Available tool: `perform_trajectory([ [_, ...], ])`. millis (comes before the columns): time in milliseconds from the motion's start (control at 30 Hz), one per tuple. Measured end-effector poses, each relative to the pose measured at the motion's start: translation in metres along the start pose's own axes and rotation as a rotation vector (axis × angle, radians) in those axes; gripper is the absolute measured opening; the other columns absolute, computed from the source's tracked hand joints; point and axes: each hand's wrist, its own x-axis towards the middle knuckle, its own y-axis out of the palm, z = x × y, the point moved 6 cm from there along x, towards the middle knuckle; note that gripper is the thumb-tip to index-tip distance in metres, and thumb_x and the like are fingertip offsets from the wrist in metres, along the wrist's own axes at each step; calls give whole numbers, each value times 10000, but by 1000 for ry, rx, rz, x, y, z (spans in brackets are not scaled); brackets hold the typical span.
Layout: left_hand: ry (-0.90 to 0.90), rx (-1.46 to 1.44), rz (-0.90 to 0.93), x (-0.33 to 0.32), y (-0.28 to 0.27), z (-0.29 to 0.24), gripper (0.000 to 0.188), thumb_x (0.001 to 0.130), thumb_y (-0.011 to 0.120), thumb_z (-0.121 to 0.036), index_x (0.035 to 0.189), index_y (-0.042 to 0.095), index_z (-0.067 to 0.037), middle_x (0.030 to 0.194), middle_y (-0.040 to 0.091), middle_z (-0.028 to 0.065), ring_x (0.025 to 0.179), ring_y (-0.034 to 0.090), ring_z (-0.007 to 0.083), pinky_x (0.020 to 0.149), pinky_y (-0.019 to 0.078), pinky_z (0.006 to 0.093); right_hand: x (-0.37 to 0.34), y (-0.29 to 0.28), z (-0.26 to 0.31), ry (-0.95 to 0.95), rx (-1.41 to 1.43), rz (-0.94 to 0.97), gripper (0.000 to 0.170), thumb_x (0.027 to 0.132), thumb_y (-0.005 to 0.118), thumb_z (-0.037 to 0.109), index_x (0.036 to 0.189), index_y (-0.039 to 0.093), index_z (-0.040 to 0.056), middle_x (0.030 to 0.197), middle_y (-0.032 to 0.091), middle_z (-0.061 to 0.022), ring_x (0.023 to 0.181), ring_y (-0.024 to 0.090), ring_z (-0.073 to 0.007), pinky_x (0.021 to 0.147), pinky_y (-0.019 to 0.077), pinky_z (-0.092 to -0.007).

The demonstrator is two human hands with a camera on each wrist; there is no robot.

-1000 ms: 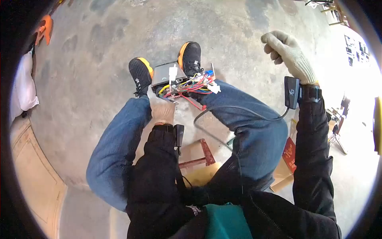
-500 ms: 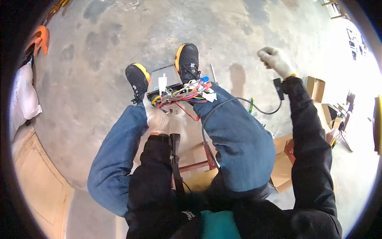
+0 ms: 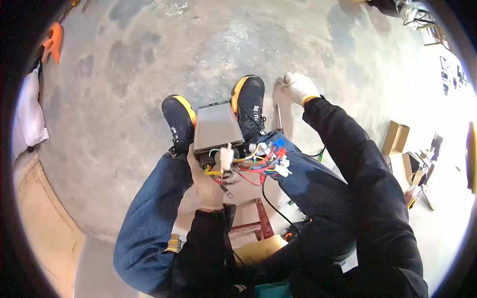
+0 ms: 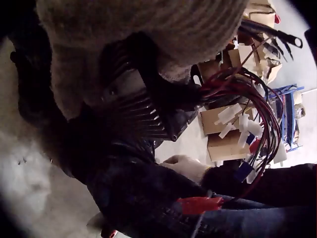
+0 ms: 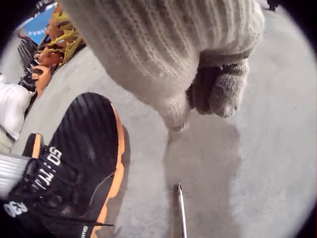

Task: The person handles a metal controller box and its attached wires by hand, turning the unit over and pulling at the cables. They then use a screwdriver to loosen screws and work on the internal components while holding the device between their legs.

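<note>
In the head view, my gloved left hand (image 3: 206, 186) grips the near end of a silver metal controller box (image 3: 217, 126). Several coloured wires (image 3: 263, 159) with white, red and blue connectors spill from that end over the right knee. Dark cooling fins (image 4: 143, 116) show beneath the glove in the left wrist view. Beyond the right shoe, my gloved right hand (image 3: 300, 88) is low over the floor with its fingers curled; nothing shows in its grasp. A thin screwdriver (image 5: 182, 213) lies on the concrete just below its fingertips in the right wrist view, its handle out of frame.
Black shoes (image 3: 249, 102) with orange soles flank the box. A red wooden frame (image 3: 263, 218) stands between the legs. Open cardboard boxes (image 3: 396, 139) are on the right. A white sack (image 3: 32, 111) and an orange object (image 3: 53, 42) lie at the left edge.
My right hand has swung leftward and down from the far right to beside the right shoe. The controller box, still in my left hand, now shows more of its flat top.
</note>
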Motion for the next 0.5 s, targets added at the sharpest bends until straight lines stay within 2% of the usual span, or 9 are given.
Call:
perform_trajectory([
  [33, 291, 159, -324, -5, 14, -3, 521, 1069, 556, -455, 1446, 503, -100, 1262, 659, 120, 712, 677, 137, 531, 577, 210, 6, 13, -6, -2, 6, -61, 280, 885, 696, 278, 1043, 698, 47, 1017, 716, -229, 1008, 679, -412, 874, 540, -468],
  [67, 376, 352, -263, -3, -1, -7, 492, 1080, 541, -426, 1451, 499, -107, 1232, 661, 116, 747, 689, 163, 593, 601, 239, 19, 36, -24, 5, -35, -188, 257, 897, 689, 262, 1024, 668, 39, 1014, 699, -238, 1011, 663, -427, 881, 528, -494],
  [100, 455, 547, -199, -4, -15, -9, 464, 1090, 525, -397, 1457, 495, -113, 1202, 663, 113, 781, 702, 188, 654, 625, 268, 22, 39, -21, 1, -35, -183, 257, 897, 689, 262, 1024, 668, 39, 1014, 699, -238, 1011, 663, -427, 881, 528, -494],
  [133, 456, 544, -205, -5, -7, -10, 464, 1090, 525, -397, 1457, 495, -113, 1202, 663, 113, 781, 702, 188, 654, 625, 268, 22, 42, -19, 17, -45, -156, 243, 900, 683, 246, 1028, 665, 40, 1022, 695, -238, 1017, 660, -427, 884, 526, -498],
  [167, 476, 730, -232, -8, 3, -10, 576, 980, 617, -153, 1500, 386, -64, 1274, 606, 124, 976, 643, 196, 830, 575, 302, 21, 44, -17, 34, -55, -129, 230, 902, 677, 230, 1032, 661, 41, 1031, 692, -238, 1024, 657, -427, 888, 524, -501],
  [200, 490, 919, -258, -12, 10, -10, 807, 870, 709, 92, 1543, 277, -15, 1345, 549, 134, 1172, 584, 203, 1005, 525, 337, 20, 49, -15, 33, -53, -120, 230, 902, 677, 230, 1032, 661, 41, 1031, 692, -238, 1024, 657, -427, 888, 524, -501],
  [267, 443, 905, -279, -2, -19, -5, 799, 881, 706, 74, 1546, 270, -7, 1343, 550, 138, 1166, 588, 209, 1005, 524, 335, 21, 49, -16, 46, -29, -147, 230, 908, 667, 235, 1023, 663, 36, 1010, 697, -239, 1007, 662, -426, 885, 526, -505],
  [400, 405, 841, -243, -5, 2, -7, 787, 892, 686, 81, 1553, 273, -24, 1342, 546, 127, 1164, 586, 214, 993, 530, 334, 19, 45, -16, 39, -25, -134, 226, 905, 663, 241, 1010, 663, 41, 983, 700, -236, 987, 665, -430, 877, 531, -510],
  [500, 412, 733, -173, 4, -11, -2, 786, 890, 674, 104, 1555, 287, -56, 1343, 538, 111, 1178, 578, 210, 980, 537, 338, 20, 38, -10, 70, -3, -188, 232, 903, 650, 247, 994, 692, 38, 962, 712, -242, 974, 677, -437, 874, 541, -507],
])
